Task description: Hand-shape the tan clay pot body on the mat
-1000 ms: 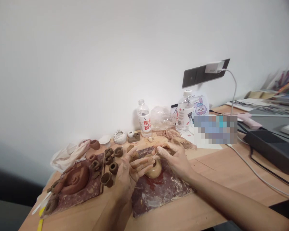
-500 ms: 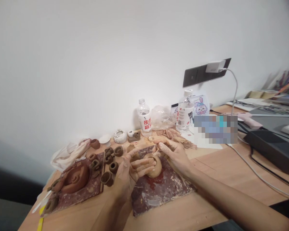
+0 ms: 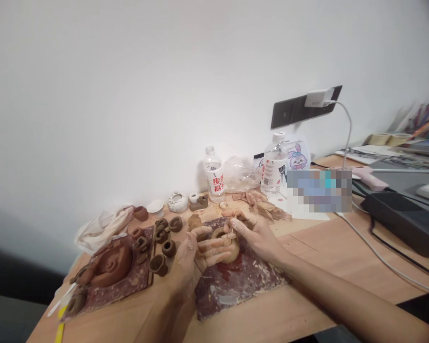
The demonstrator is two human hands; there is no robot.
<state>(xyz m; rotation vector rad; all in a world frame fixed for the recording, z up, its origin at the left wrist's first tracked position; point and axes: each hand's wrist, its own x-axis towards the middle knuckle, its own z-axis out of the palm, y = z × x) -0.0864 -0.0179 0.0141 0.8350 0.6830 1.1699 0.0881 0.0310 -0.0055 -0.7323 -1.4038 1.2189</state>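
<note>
My left hand (image 3: 203, 252) is turned palm up, its fingers stretched out in front of a round tan clay pot (image 3: 232, 255). Something small and pale seems to lie on its fingertips, too small to make out. Between thumb and fingers my right hand (image 3: 248, 231) pinches a thin pale stick (image 3: 235, 220), its lower end close to the left fingertips. The pot sits on a dark red, clay-stained board (image 3: 232, 290), its near left side hidden by my left fingers. A tan clay lump (image 3: 195, 220) stands behind my left hand.
Several small brown clay pots (image 3: 158, 265) stand left of my left hand. Further left, a second board (image 3: 128, 288) carries a large reddish clay piece (image 3: 112, 264). Behind are two plastic bottles (image 3: 215, 178) and a crumpled brown cloth (image 3: 260, 202). A white cable (image 3: 372, 250) crosses the right side.
The right hand and its stick have moved slightly down and left, closer to the left fingertips. The left hand has shifted slightly, now covering more of the pot's front.
</note>
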